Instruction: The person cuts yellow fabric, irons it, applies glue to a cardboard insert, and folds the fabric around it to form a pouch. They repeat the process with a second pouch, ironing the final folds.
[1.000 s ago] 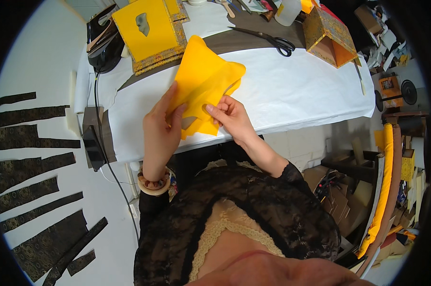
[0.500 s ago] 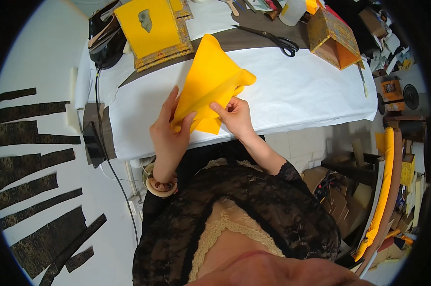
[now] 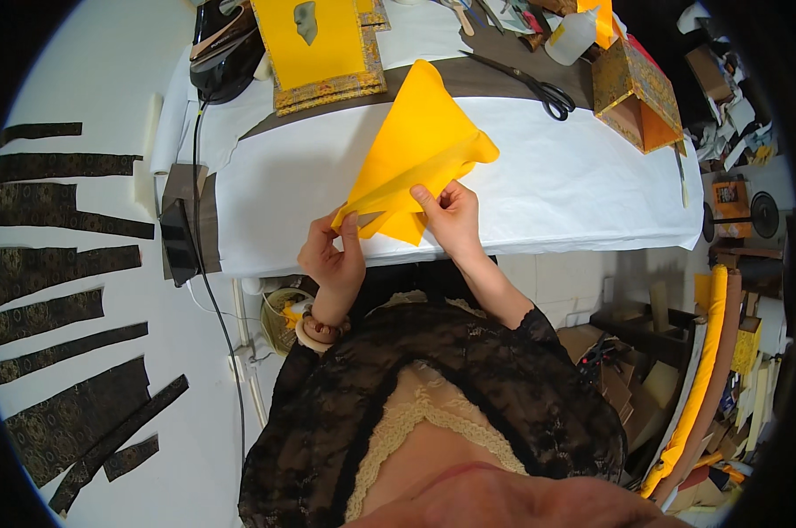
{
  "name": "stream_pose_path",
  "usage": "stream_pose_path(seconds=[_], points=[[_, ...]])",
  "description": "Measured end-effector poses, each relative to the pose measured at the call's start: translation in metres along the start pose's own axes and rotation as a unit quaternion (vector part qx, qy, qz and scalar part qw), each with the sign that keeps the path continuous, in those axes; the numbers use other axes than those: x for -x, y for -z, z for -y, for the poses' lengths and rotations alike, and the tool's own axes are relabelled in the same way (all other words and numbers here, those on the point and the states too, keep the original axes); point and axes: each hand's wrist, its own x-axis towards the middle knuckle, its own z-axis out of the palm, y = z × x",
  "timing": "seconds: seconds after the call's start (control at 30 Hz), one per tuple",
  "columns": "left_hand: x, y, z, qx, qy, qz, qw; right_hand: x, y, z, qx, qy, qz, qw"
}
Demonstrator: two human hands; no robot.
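Observation:
A folded piece of yellow fabric (image 3: 416, 132) is held up above the white-covered table, its point tilted toward the far side. My left hand (image 3: 335, 255) pinches its lower left corner between thumb and fingers. Along the lower right edge, my right hand (image 3: 451, 216) grips the fold, thumb on top and fingers partly hidden beneath. Between the hands a flap is turned over, and a loose yellow tail hangs below it.
Black-handled scissors (image 3: 539, 86) lie beyond the fabric. At the far right stands a patterned open box (image 3: 637, 95), near a white squeeze bottle (image 3: 571, 38). Yellow patterned panels (image 3: 314, 53) are stacked far left. A phone (image 3: 180, 239) rests at the table's left edge.
My left hand has drawn toward me and its spread fingers have closed to a pinch on the corner. The turned-over flap now stretches straighter between both hands. The whole view has shifted slightly.

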Motion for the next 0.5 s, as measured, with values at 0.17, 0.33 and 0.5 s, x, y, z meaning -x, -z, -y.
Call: stream_pose_path(seconds=[0.17, 0.33, 0.5], points=[[-0.009, -0.006, -0.008, -0.034, -0.014, 0.003, 0.999, 0.010, -0.002, 0.014, -0.093, -0.040, 0.028, 0.994], [-0.014, -0.013, -0.014, -0.043, -0.004, -0.008, 0.999, 0.016, -0.010, 0.033, -0.190, -0.117, 0.087, 0.971], [-0.016, -0.015, -0.011, -0.037, 0.005, -0.005, 0.999, 0.018, -0.017, 0.038, -0.220, -0.086, 0.063, 0.970]])
